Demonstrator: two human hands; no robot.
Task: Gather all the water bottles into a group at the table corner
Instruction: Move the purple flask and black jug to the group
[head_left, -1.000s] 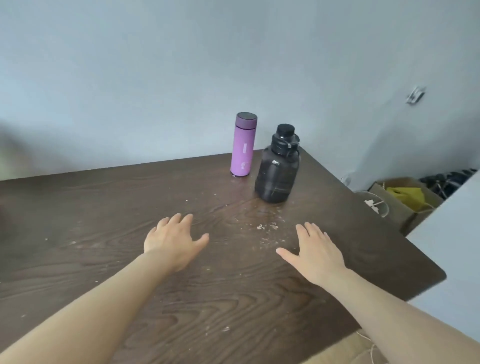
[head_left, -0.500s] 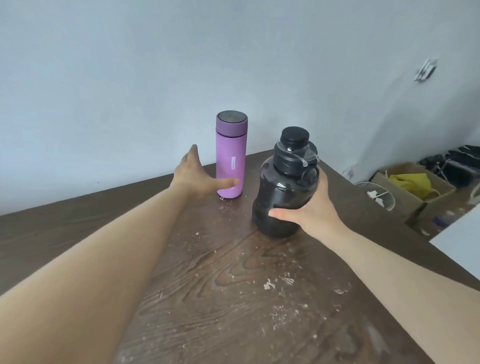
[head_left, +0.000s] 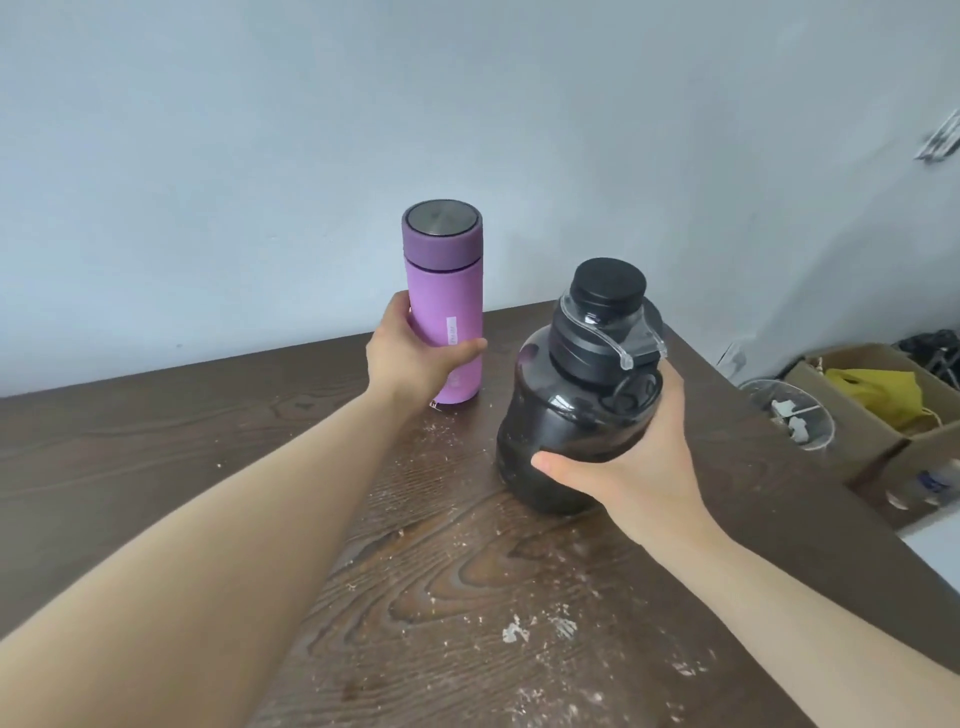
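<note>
The left hand (head_left: 415, 353) wraps the upright purple bottle (head_left: 444, 306); the right hand (head_left: 639, 467) wraps the upright black jug (head_left: 571, 415). Both stand near the far counter (head_left: 156, 441) corner, apart, the jug nearer the person. Closing that gap likely completes the group.

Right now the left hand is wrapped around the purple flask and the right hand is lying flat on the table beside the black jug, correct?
Not quite. The left hand is wrapped around the purple flask, but the right hand is not flat on the table: it grips the black jug, thumb across its front. The head view shows this.
</note>
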